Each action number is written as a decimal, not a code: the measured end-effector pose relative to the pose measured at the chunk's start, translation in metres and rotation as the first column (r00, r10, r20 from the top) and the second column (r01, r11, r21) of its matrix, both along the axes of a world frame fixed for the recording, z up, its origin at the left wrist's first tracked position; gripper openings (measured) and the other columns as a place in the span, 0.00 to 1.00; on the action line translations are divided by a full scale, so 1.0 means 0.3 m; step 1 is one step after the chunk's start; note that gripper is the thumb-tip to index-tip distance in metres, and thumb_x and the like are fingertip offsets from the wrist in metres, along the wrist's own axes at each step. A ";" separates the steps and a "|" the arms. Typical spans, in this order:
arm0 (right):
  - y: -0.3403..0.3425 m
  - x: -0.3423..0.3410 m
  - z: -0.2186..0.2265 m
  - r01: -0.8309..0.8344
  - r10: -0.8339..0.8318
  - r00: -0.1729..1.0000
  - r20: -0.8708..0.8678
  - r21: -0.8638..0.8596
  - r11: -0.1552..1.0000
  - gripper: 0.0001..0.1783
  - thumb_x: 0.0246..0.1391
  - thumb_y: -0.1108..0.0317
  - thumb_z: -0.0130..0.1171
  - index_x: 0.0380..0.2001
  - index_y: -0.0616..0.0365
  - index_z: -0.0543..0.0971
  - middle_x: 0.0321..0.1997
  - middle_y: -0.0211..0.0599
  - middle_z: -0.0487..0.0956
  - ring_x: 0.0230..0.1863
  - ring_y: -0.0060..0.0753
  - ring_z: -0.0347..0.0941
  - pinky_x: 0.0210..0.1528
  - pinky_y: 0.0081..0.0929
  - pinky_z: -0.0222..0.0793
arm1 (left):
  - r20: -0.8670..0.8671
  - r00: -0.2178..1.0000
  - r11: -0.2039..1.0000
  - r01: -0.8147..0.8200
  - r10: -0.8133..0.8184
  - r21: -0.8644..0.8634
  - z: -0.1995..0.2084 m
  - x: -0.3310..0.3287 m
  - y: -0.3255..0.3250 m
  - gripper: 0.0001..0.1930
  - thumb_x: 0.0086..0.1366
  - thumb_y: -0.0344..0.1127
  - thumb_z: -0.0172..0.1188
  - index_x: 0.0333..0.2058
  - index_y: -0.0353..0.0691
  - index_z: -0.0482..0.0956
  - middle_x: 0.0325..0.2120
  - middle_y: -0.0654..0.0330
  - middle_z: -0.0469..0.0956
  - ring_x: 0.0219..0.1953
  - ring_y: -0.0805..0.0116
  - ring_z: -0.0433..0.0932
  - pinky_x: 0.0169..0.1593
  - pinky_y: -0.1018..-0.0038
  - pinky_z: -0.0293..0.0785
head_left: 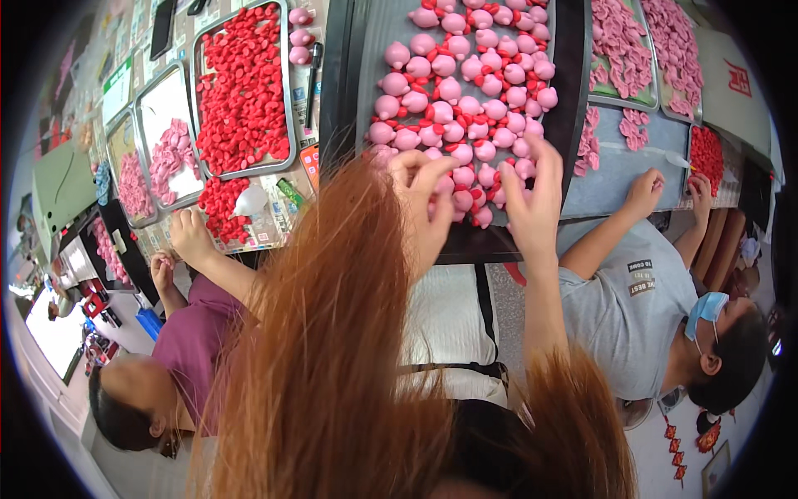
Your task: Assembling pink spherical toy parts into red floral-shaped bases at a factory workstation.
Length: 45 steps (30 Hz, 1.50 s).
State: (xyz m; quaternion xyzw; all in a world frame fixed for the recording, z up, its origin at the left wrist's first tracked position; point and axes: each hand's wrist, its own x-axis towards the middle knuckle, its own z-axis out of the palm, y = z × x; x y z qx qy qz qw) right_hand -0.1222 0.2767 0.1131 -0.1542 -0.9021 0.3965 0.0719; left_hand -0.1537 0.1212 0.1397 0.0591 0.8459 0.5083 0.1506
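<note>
Many round pink pieces (pixel 449 89) with small red parts lie across a grey belt-like surface (pixel 374 46) between dark side rails. My left hand (pixel 422 204) is at its near edge, fingers bent and apart around a few pink pieces. To its right, my right hand (pixel 536 195) reaches in with thumb and fingers spread, touching or very near the pieces. Neither hand clearly grips one. Long reddish-brown hair (pixel 332 349) hangs in front of my left forearm and hides most of it.
On the left stand a tray of red pieces (pixel 241 91) and a tray of flat pink pieces (pixel 172 158). Trays of pink pieces (pixel 619 50) are on the right. A co-worker in purple (pixel 195 341) sits left; another in grey (pixel 632 308) sits right, hands at red pieces (pixel 706 158).
</note>
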 end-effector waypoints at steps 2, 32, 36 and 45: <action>0.027 -0.036 -0.073 0.027 -0.029 1.000 0.010 0.115 0.993 0.27 0.45 0.67 0.56 0.50 0.62 0.62 0.48 0.51 0.63 0.51 0.50 0.59 0.52 0.38 0.55 | -0.100 0.993 0.988 0.040 -0.055 -0.148 -0.057 -0.005 -0.036 0.16 0.50 0.24 0.54 0.40 0.42 0.72 0.36 0.56 0.65 0.41 0.61 0.65 0.44 0.71 0.63; 0.029 -0.132 -0.240 0.130 -0.132 0.991 -0.003 0.181 0.975 0.19 0.45 0.60 0.56 0.40 0.57 0.70 0.35 0.45 0.73 0.34 0.44 0.69 0.37 0.36 0.64 | -0.299 0.949 0.980 0.043 -0.100 -0.193 -0.055 0.010 -0.007 0.09 0.54 0.26 0.53 0.35 0.38 0.74 0.37 0.58 0.70 0.45 0.58 0.66 0.48 0.67 0.62; 0.038 -0.123 -0.199 0.284 -0.282 0.958 0.062 -0.369 0.885 0.16 0.49 0.62 0.54 0.38 0.60 0.71 0.31 0.36 0.73 0.32 0.23 0.69 0.35 0.22 0.65 | -0.319 0.945 0.986 0.026 -0.078 -0.163 -0.046 0.009 -0.029 0.08 0.54 0.26 0.53 0.35 0.38 0.74 0.37 0.58 0.70 0.45 0.59 0.66 0.49 0.68 0.61; 0.074 -0.056 -0.068 0.107 -0.033 0.988 0.149 -0.835 -0.540 0.23 0.56 0.57 0.41 0.53 0.54 0.60 0.41 0.38 0.70 0.40 0.35 0.66 0.34 0.25 0.68 | 0.087 0.994 0.989 -0.080 0.070 0.125 -0.004 0.013 -0.004 0.08 0.57 0.26 0.51 0.36 0.37 0.73 0.34 0.60 0.73 0.41 0.71 0.69 0.45 0.75 0.64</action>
